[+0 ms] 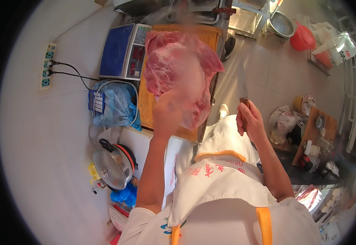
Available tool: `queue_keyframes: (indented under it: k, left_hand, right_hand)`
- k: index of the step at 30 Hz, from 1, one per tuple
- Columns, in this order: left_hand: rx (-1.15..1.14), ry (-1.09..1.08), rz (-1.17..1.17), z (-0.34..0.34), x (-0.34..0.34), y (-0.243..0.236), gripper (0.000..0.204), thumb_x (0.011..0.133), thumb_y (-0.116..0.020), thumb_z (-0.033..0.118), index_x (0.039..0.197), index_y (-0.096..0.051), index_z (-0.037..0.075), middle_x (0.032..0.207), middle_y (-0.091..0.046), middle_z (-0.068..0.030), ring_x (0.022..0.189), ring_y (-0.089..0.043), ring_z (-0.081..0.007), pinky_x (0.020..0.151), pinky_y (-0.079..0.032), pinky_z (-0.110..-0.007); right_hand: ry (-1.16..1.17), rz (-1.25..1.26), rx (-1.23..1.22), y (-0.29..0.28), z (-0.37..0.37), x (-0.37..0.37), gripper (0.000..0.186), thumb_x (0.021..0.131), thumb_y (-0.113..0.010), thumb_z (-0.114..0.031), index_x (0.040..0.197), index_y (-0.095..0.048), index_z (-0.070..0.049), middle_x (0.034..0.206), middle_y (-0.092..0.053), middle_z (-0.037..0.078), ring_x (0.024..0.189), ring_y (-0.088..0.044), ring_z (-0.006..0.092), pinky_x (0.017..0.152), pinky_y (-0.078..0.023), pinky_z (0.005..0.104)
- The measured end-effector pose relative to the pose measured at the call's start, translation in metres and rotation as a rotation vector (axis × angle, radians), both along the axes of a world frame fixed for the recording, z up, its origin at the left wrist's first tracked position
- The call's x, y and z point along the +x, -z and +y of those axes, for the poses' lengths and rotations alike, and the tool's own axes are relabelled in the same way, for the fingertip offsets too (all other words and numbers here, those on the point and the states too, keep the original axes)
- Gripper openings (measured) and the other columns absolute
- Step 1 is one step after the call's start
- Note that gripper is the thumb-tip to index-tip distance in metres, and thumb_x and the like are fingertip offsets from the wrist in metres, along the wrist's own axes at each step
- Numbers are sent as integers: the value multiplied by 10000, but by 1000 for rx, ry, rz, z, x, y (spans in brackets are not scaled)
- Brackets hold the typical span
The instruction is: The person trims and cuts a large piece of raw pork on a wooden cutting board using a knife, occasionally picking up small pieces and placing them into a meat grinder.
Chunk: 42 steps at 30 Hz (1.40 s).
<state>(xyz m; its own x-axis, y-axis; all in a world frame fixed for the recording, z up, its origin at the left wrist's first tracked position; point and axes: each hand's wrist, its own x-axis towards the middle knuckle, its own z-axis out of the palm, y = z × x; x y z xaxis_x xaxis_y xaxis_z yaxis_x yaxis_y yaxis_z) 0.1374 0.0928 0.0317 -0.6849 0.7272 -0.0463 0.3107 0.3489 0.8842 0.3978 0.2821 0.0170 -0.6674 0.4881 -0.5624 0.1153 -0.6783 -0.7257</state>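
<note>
A large slab of raw meat [165, 69], pink-red with a pale fatty streak, lies on a wooden cutting board [145, 110]. At its near edge my left hand [169, 112] is closed on the meat, though a hazy smear over the picture blurs the fingers. Off to the right, apart from the meat, my right hand [251, 119] grips a knife [243, 85] by its brown wooden handle. The blade points up and away from me, over the floor beside the board.
Left of the board sit a blue-topped scale [116, 51] and a blue plastic bag [119, 104]. A lidded pot [110, 167] stands nearer, below a wall power strip [47, 67]. On the right are a red basin [302, 37], a metal bowl [282, 24] and a cluttered wooden board [308, 136].
</note>
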Motion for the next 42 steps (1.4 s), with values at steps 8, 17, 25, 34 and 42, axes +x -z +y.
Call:
queue_keyframes:
  k: [8,17,25,34,42]
  left_hand:
    - [965,-242,-1492,-3,10,-82,164,803,-624,64,949,-550,58,936,-550,-72,913,-559,-235,953,-455,-405]
    - [1133,-75,-1551,-27,-4,-67,109,882,-621,126,908,-523,85,858,-469,-35,829,-477,-197,812,-408,-353]
    - [802,-433,-1328,24,-81,31,195,1034,-595,191,1050,-637,1,932,-656,-111,851,-625,-259,810,-530,-410]
    - [118,-834,-767,60,-134,17,316,1047,-599,176,1107,-674,-125,988,-786,-285,916,-826,-390,847,-705,-497]
    - [-291,-1068,260,62,-18,30,331,936,-698,127,1245,-727,11,1227,-738,-193,1144,-719,-359,978,-572,-467]
  right_hand:
    - [-6,284,-294,0,6,-10,317,1197,-484,-386,1091,-536,-92,666,-503,33,407,-445,139,361,-382,298]
    - [-94,234,-190,-30,-10,-25,311,1199,-496,-369,1075,-531,-85,672,-518,46,417,-480,155,367,-404,300]
    - [-158,138,-119,-30,8,-37,303,1195,-517,-362,1089,-549,-80,677,-540,58,422,-494,169,372,-416,309]
    - [-430,26,-100,5,128,-101,261,1190,-530,-324,1100,-551,-80,678,-561,63,425,-498,158,395,-423,292]
    - [-609,53,-80,19,231,-147,264,1185,-551,-339,1123,-550,-83,679,-570,38,433,-516,139,395,-402,271]
